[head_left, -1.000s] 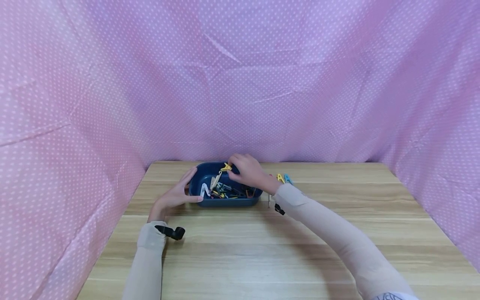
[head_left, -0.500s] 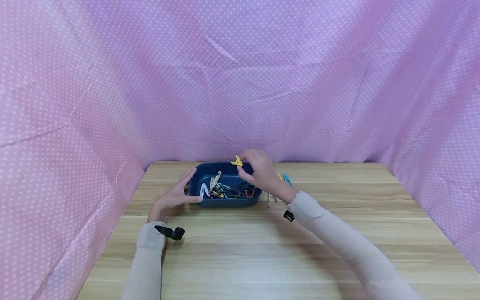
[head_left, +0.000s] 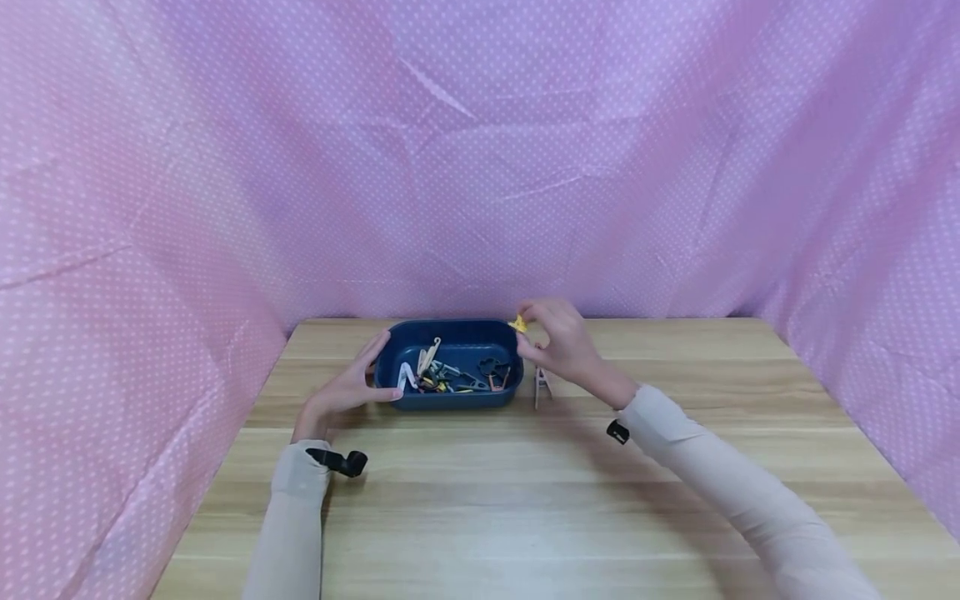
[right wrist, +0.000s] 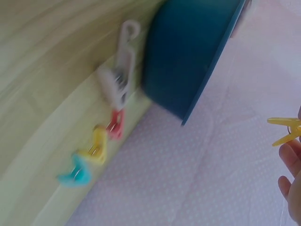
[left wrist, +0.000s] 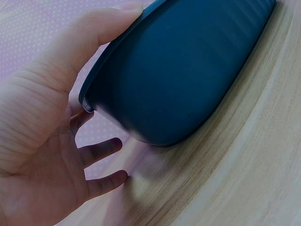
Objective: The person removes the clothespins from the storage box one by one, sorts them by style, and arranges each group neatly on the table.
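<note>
In the head view my right hand [head_left: 564, 342] pinches a yellow clothespin [head_left: 518, 324] between thumb and fingertips. It is raised beside the right end of a dark blue basin [head_left: 450, 402]. The right wrist view shows the clothespin's two prongs pointing away from the fingers. My left hand [head_left: 351, 390] grips the basin's left end, thumb over the front rim and the other fingers spread along the outside. Inside the basin lies a jumble of clips: a beige hooked clothespin [head_left: 428, 357], a white one [head_left: 407, 377], and several small dark and coloured ones.
To the basin's right, a pale pink hooked clothespin [right wrist: 123, 66] lies on the wooden table [head_left: 480, 500]. Red [right wrist: 115, 125], yellow [right wrist: 98, 146] and teal clothespins [right wrist: 75, 172] continue the row. Pink dotted cloth [head_left: 480, 167] hangs behind the table and at both sides.
My right hand has carried the yellow clothespin up and rightward, from above the basin to just past its right rim. The left hand keeps its place at the basin.
</note>
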`<move>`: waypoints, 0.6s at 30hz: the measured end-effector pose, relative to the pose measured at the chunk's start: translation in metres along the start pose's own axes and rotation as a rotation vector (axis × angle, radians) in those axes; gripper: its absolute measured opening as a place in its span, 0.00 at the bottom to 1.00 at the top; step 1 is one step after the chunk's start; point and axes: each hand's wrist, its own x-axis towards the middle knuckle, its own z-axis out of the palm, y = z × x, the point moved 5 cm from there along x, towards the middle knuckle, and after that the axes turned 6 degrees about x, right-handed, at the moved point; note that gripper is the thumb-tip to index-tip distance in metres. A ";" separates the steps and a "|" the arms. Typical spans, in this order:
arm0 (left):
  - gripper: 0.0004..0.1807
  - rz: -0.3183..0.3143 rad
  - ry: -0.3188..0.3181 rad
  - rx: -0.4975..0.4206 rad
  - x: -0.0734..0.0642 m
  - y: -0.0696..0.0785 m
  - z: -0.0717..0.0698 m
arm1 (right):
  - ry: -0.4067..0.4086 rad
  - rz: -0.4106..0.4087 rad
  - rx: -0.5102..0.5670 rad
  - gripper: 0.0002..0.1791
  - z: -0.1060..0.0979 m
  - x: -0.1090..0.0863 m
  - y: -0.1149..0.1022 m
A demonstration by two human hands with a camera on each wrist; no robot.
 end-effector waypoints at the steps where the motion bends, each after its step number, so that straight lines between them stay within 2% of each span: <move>1: 0.61 0.001 -0.002 0.001 0.000 0.000 0.000 | -0.005 0.015 -0.015 0.10 -0.003 -0.002 0.002; 7: 0.61 -0.005 -0.005 0.001 0.001 -0.001 0.001 | -0.036 0.091 -0.113 0.10 -0.022 -0.021 0.020; 13: 0.61 -0.023 -0.006 -0.007 0.000 -0.001 0.001 | -0.072 0.133 -0.217 0.10 -0.038 -0.042 0.041; 18: 0.61 -0.005 -0.001 0.017 0.000 -0.001 0.000 | -0.098 0.179 -0.246 0.09 -0.046 -0.058 0.059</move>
